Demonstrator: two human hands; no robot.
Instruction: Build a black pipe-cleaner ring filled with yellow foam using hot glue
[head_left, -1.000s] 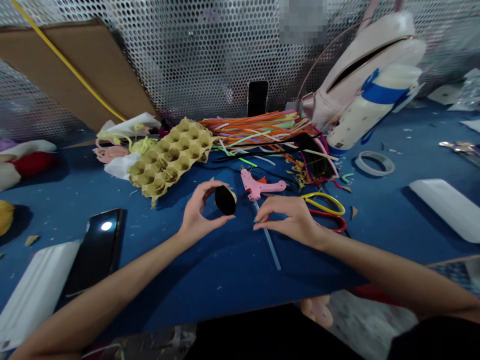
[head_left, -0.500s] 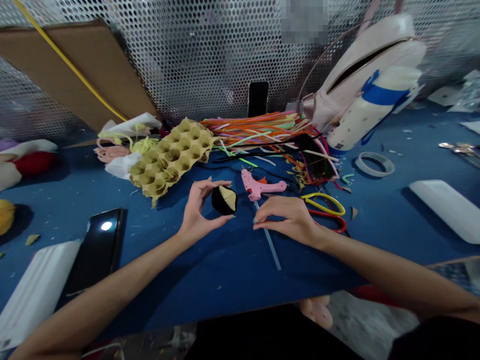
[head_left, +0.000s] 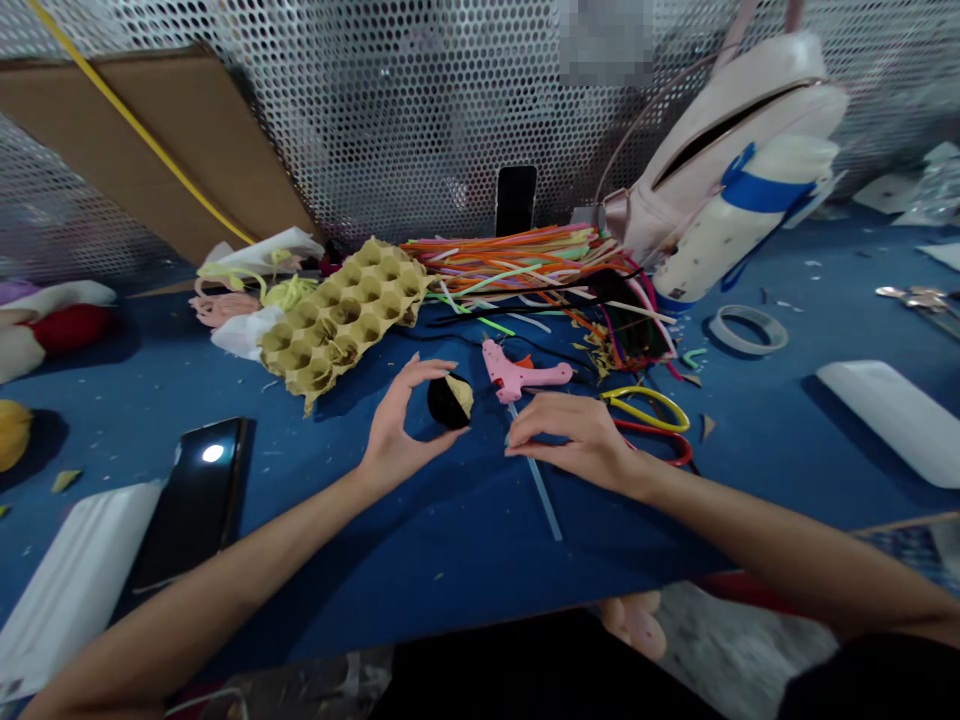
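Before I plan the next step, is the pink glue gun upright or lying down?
Lying on its side: the pink glue gun rests flat on the blue tabletop, just beyond the right hand.

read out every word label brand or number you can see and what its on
No readable text anywhere. The white bottle has small dark marks near its base, too small to read. The pink glue gun shows no lettering. A pixelated patch on the metal mesh hides whatever is there.

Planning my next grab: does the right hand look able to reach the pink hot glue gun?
Probably yes. The right hand looks empty and rests just below and beside the pink hot glue gun, with nothing visibly in the way between them.
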